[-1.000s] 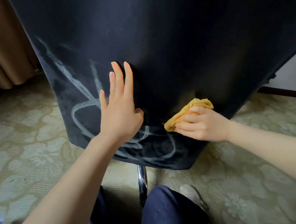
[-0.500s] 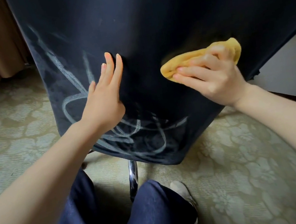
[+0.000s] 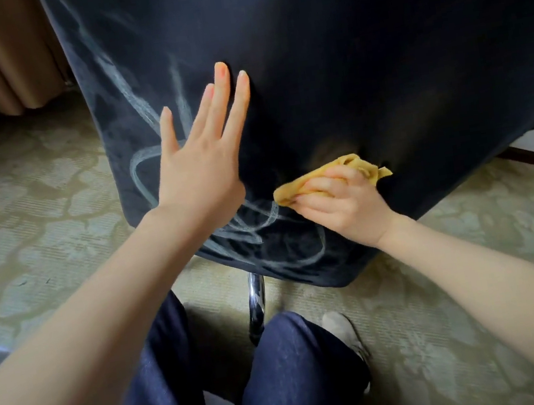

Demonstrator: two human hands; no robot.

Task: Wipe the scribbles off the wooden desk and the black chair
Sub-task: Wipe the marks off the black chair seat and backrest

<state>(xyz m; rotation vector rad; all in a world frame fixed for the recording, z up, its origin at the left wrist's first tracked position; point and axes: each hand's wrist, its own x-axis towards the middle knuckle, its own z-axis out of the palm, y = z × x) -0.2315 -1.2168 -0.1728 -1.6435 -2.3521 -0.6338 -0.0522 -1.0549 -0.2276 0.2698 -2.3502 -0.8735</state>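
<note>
- The black chair (image 3: 357, 50) is filling most of the view, its back panel facing the camera & its lower edge hanging just above the carpet (image 3: 36, 219).
- White scribbles (image 3: 143, 158) are running down the panel's left side & looping across its bottom-left corner; the right part is looking plain dark.
- The left hand (image 3: 200, 174) is lying flat against the panel w/ fingers straight & spread, holding nothing, its palm covering part of the scribbles.
- The right hand (image 3: 342, 206) is gripping a bunched yellow cloth (image 3: 350, 165), fingers curled over it, pressing it onto the panel near the lower edge, just right of the bottom loops.
- The yellow cloth & the left hand are sitting near each other, not touching.
- A chrome leg (image 3: 256, 302) is showing under the chair, btwn the person's knees in dark trousers (image 3: 294, 371).
- A pale shoe (image 3: 342, 330) is resting on the carpet beside the right knee.
- A tan curtain (image 3: 4, 51) is hanging top left, behind the chair.
</note>
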